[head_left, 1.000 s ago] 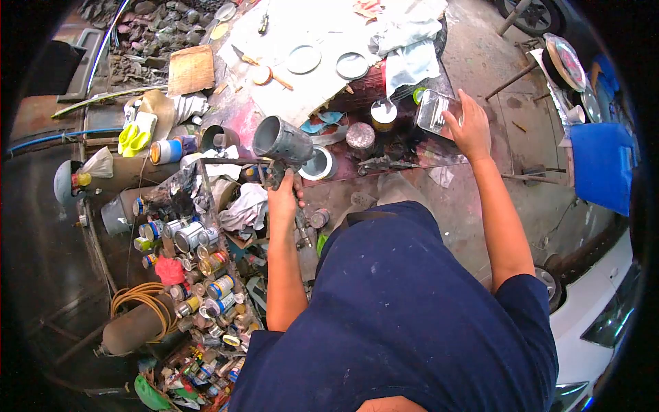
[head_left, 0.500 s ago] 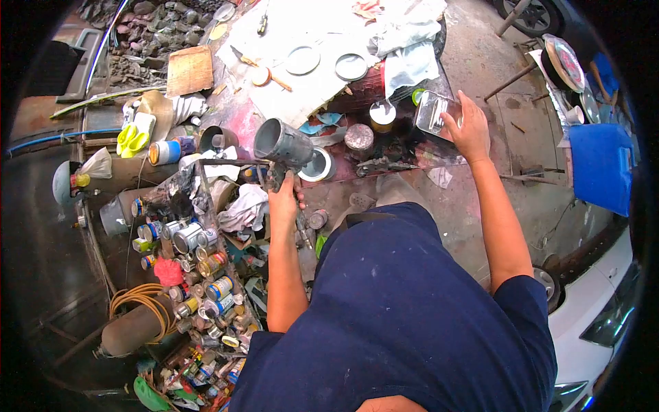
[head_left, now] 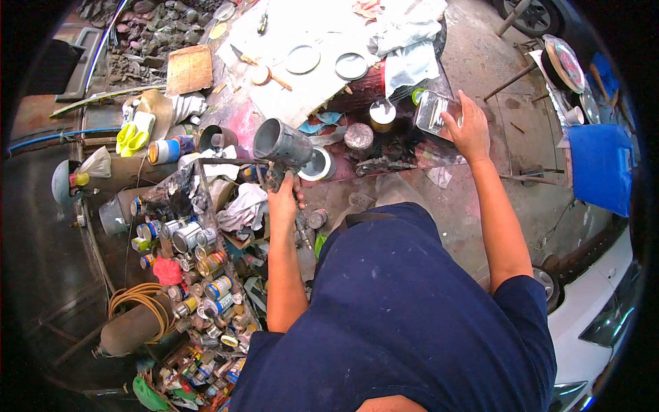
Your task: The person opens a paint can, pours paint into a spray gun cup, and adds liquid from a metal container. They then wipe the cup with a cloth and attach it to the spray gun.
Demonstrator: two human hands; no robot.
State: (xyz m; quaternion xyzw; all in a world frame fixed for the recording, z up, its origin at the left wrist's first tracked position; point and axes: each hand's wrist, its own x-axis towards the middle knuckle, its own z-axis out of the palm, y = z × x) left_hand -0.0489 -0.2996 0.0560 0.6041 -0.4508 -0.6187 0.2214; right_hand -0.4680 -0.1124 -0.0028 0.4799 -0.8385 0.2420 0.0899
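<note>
My left hand (head_left: 283, 196) is wrapped round the handle of a spray gun (head_left: 274, 177), and the gun's grey cup (head_left: 280, 143) tilts with its open mouth up and to the left. An open can with a white rim (head_left: 318, 165) stands just right of the cup. My right hand (head_left: 469, 130) grips a clear plastic bottle (head_left: 435, 114) tipped on its side, a green ring (head_left: 418, 96) at its left end. Left of that bottle are an open can with white contents (head_left: 382, 115) and a stained, lidded can (head_left: 358, 140).
White sheeting (head_left: 322, 34) covers part of the table, bearing lids (head_left: 303, 60) and a screwdriver (head_left: 262, 25). Many paint cans (head_left: 187, 238) crowd the left side. A blue container (head_left: 601, 169) and a white car (head_left: 597, 295) are on the right.
Almost nothing differs. Both hands keep their places, with the spray gun and the clear bottle held as before; the view shifts very slightly.
</note>
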